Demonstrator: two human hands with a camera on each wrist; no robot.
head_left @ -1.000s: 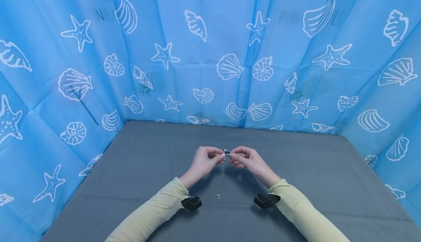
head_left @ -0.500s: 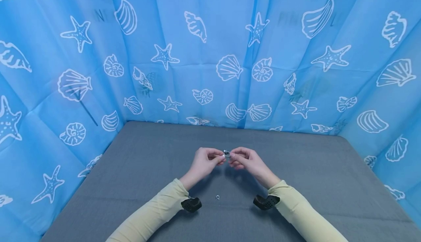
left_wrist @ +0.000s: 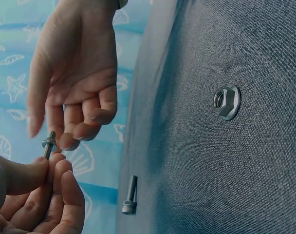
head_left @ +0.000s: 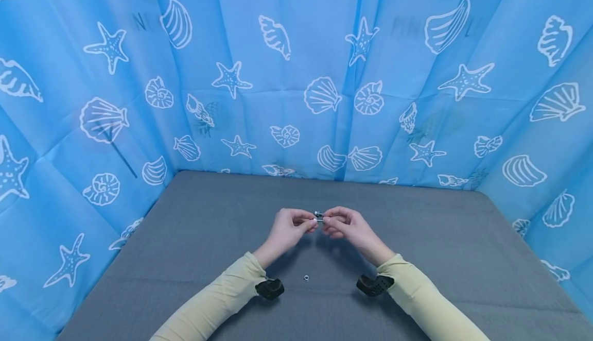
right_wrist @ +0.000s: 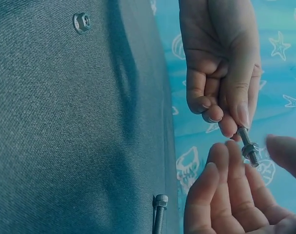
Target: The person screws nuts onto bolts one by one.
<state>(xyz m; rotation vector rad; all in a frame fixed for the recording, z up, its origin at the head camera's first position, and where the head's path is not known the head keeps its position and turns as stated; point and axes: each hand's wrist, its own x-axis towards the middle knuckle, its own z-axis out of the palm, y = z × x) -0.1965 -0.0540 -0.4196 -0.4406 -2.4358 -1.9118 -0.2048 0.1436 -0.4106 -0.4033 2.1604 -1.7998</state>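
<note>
In the head view my left hand [head_left: 289, 230] pinches a small metal bolt [head_left: 320, 220] between thumb and fingertips. A flanged nut [right_wrist: 249, 149] sits around the bolt's threaded shank, near its free end in the right wrist view. My right hand [head_left: 349, 227] is at that end, its thumb and fingers spread apart on either side of the nut. Its fingers are loosely bent and close to the nut; whether one touches it I cannot tell. The bolt's head is hidden in the left fingers.
A second bolt [left_wrist: 130, 196] lies on the grey cloth-covered table [head_left: 222, 202] beyond the hands. A loose flanged nut [left_wrist: 228, 103] lies nearer the person. Blue shell-print curtains [head_left: 296, 73] stand around the table. Each wrist carries a black camera [head_left: 270, 288].
The left hand stays in place with the bolt. The right fingertips have shifted very slightly. The second bolt and loose nut lie where they were.
</note>
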